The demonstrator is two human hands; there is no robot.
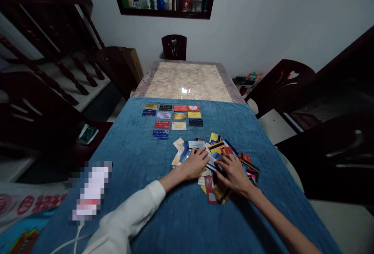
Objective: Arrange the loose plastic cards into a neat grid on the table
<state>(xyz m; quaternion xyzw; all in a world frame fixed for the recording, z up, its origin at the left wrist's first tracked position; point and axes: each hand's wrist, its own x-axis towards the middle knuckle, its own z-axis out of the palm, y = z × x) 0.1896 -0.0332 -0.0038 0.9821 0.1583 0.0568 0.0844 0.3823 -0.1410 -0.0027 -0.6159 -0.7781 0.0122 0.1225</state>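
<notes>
A loose heap of plastic cards lies on the blue cloth, with a red card (210,189) sticking out at its near side. My left hand (196,163) rests on the left part of the heap, fingers stretched out over a pale blue card (196,144). On the right part, my right hand (233,172) is spread with bent fingers, touching a white card with a dark stripe (212,163). Neither hand visibly lifts a card. Beyond the heap, several cards sit in uneven rows, among them a dark blue card (160,134) and a cream card (179,126).
The blue cloth (125,145) covers the near part of the table; a patterned cover (187,76) shows beyond it. At left lies a blurred-out phone (92,191) with a white cable (76,240). Dark wooden chairs (174,46) surround the table. A shelf opening (165,12) is in the wall.
</notes>
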